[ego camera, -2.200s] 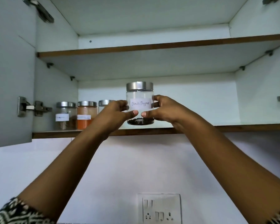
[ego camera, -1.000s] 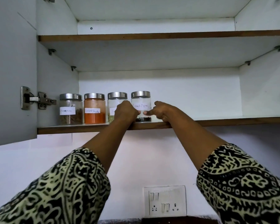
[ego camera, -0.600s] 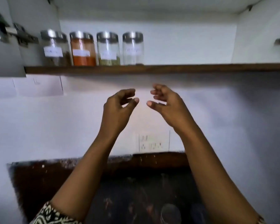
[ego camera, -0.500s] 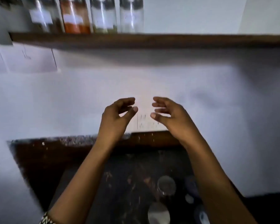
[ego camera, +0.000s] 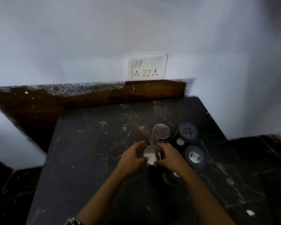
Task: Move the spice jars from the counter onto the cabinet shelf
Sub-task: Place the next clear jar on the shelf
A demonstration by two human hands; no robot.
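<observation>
A spice jar with a shiny metal lid [ego camera: 151,154] stands on the dark marble counter [ego camera: 91,159]. My left hand [ego camera: 132,157] curls round its left side and my right hand [ego camera: 169,157] curls round its right side, thumbs at its front. A second metal-lidded jar [ego camera: 161,132] stands just behind it, untouched. The cabinet shelf is out of view.
Two dark-lidded jars [ego camera: 187,131] [ego camera: 195,157] stand to the right of the metal-lidded ones, and a third container [ego camera: 171,177] sits partly hidden under my right forearm. A white socket plate [ego camera: 146,66] is on the wall behind the counter.
Both hands let go of the black pepper jar on the shelf and came down to the counter. The view swung from the cabinet to the counter, and the hands now hold another jar.
</observation>
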